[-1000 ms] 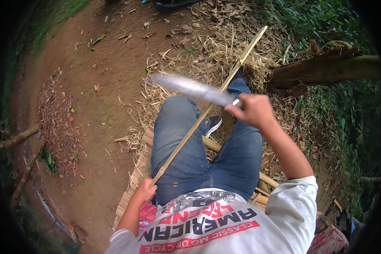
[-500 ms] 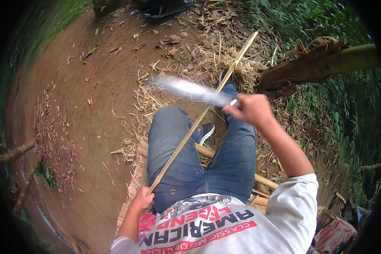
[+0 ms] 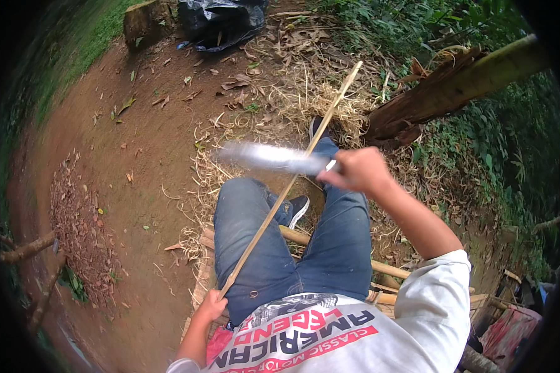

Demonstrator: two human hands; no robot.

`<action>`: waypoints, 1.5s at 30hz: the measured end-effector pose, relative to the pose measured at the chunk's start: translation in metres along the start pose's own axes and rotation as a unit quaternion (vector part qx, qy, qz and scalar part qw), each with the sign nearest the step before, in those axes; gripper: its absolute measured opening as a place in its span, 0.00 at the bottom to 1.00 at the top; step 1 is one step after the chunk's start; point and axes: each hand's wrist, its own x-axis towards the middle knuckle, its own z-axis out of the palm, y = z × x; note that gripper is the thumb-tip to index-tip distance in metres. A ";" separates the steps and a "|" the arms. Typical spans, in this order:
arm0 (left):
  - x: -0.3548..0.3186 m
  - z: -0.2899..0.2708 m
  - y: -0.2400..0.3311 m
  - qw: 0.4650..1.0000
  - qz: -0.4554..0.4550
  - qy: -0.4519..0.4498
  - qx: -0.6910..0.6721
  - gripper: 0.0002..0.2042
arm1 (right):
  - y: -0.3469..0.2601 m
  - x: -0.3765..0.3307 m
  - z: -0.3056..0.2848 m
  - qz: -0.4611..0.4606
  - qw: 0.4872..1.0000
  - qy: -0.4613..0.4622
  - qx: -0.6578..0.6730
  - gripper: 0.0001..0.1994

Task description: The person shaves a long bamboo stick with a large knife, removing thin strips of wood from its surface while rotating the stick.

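Note:
A long, thin bamboo strip (image 3: 266, 224) slants across my jeans, from my left hip to far beyond my knees. My left hand (image 3: 213, 306) is closed round its near end, beside my left thigh. Farther up, above my right knee, my right hand (image 3: 358, 169) grips the handle of a large knife (image 3: 270, 155). Its broad blade points left and crosses the strip close to my hand. Motion blurs the blade, so I cannot tell exactly how its edge meets the strip.
Curly pale shavings (image 3: 336, 112) litter the ground around my feet. A thick plant trunk (image 3: 442, 93) leans in from the right. A black plastic bag (image 3: 224, 25) and a tree stump (image 3: 146, 25) stand far ahead. Bamboo poles (image 3: 389, 269) run beneath my legs.
The view has tilted upward, bringing in the stump and more of the black bag. Both hands keep their grips, and the blurred knife still crosses the strip near the same stretch.

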 end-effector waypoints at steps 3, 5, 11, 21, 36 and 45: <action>-0.007 0.000 -0.010 1.000 -0.016 0.006 -0.021 0.11 | -0.031 -0.001 -0.014 -0.162 0.978 -0.040 -0.129 0.28; -0.012 0.000 -0.006 0.999 -0.028 0.017 -0.013 0.10 | 0.039 0.007 -0.001 -0.087 0.993 0.043 -0.073 0.29; -0.003 -0.003 -0.006 1.000 -0.006 0.016 -0.013 0.10 | 0.083 0.009 -0.033 0.169 0.979 0.089 -0.070 0.33; -0.011 -0.004 0.001 1.000 -0.022 0.012 -0.004 0.11 | 0.050 0.011 -0.014 -0.020 0.995 0.024 -0.091 0.33; -0.006 -0.006 -0.014 0.999 -0.024 0.020 0.006 0.12 | 0.057 0.005 -0.015 -0.048 0.991 0.054 -0.116 0.29; 0.004 0.001 -0.006 1.000 -0.004 0.025 -0.013 0.11 | 0.083 -0.023 -0.035 0.204 0.974 0.085 -0.046 0.31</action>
